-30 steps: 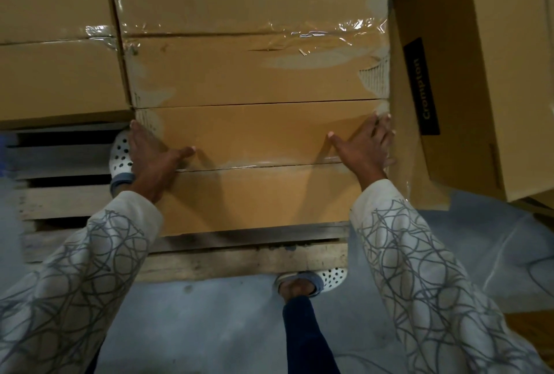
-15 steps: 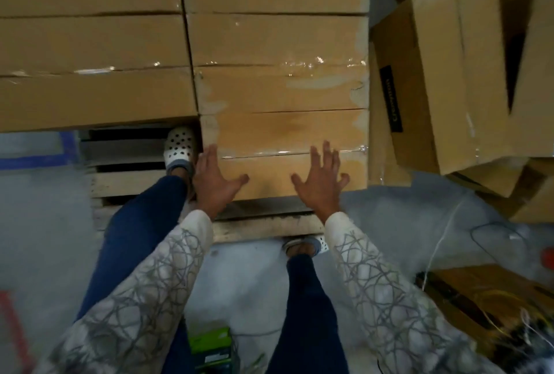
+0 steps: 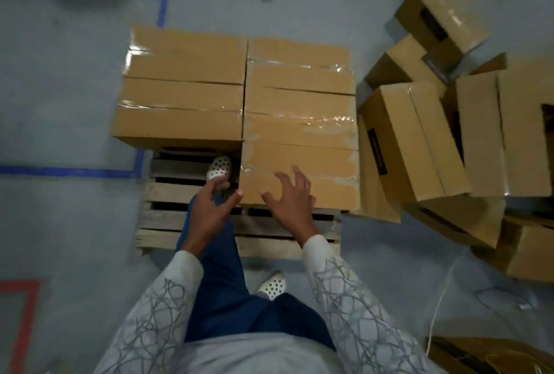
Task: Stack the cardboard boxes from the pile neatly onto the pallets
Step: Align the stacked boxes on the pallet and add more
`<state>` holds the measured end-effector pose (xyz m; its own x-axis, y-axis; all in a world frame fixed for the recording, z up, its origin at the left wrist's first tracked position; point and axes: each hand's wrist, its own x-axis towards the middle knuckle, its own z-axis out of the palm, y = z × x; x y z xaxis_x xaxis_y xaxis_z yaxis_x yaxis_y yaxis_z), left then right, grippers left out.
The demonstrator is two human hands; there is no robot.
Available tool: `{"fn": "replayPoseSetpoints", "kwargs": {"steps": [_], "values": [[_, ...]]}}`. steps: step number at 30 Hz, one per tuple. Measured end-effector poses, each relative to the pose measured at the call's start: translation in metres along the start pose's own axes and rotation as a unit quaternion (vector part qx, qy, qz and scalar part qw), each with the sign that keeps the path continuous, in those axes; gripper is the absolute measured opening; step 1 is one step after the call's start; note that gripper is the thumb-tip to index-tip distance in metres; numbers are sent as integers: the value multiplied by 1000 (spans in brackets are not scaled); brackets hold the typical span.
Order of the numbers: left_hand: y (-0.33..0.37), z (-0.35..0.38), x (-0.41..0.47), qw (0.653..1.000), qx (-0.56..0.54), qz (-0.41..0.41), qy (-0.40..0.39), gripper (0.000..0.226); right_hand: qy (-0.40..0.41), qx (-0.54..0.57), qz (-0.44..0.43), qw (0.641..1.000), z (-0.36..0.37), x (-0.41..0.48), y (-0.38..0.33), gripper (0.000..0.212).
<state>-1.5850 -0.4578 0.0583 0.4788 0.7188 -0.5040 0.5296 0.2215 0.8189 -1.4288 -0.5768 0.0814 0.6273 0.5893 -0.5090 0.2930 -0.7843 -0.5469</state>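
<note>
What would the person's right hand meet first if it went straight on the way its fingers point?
Probably the taped top of the nearest cardboard box on the pallet; the right hand is over it, though height is unclear.

- The left sleeve (image 3: 159,307) and right sleeve (image 3: 353,298) are long and off-white, printed all over with a tangle of thin grey curved lines.
- The top (image 3: 254,352) is plain pale grey at the front.
- The trousers (image 3: 221,283) are plain dark blue.
- The left shoe (image 3: 220,167) and right shoe (image 3: 271,285) are white clogs dotted with small dark holes.
- The left hand (image 3: 209,209) and right hand (image 3: 290,197) are bare beyond the cuffs.
</note>
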Motion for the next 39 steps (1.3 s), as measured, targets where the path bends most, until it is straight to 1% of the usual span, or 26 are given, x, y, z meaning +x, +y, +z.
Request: {"fn": "replayPoseSetpoints", "kwargs": {"steps": [3, 6, 8, 10, 15, 19, 20, 23, 26, 30, 32, 35, 39], "values": [[-5, -12, -66, 1000, 4, 19, -4, 51, 42, 34, 23, 998, -8, -66, 35, 56], [-15, -22, -116, 1000, -2, 17, 15, 41, 33, 48, 36, 998, 2, -114, 57, 55], [-21, -26, -139, 1000, -14, 15, 23, 35, 15, 48, 21, 999, 11, -134, 66, 55], [-26, -29, -155, 999, -18, 20, 17, 34, -3, 51, 1, 999, 17, -150, 69, 52], [-27, -46, -175, 998, 8, 68, 9, 35, -45, 53, -33, 997, 27, -173, 63, 50], [-21, -55, -174, 996, -13, 81, 31, 31, -37, 84, -36, 995, 32, -175, 51, 46], [-20, -54, -174, 996, -9, 82, 26, 31, -31, 92, -38, 995, 33, -175, 48, 45], [-18, -47, -168, 997, 11, 70, -19, 32, -5, 116, -32, 993, 30, -171, 40, 41], [-9, -40, -160, 994, 37, 72, -67, 34, 24, 152, 11, 988, 22, -165, 37, 38], [-1, -38, -143, 990, 44, 74, -108, 30, 61, 192, 45, 978, 14, -160, 34, 36], [0, -40, -134, 988, 49, 65, -129, 29, 87, 216, 77, 969, 13, -163, 34, 34], [-1, -36, -127, 982, 58, 79, -158, 26, 124, 263, 89, 953, 20, -177, 35, 30], [2, -15, -123, 972, 83, 80, -202, 25, 158, 284, 110, 939, 29, -202, 51, 30]]}}
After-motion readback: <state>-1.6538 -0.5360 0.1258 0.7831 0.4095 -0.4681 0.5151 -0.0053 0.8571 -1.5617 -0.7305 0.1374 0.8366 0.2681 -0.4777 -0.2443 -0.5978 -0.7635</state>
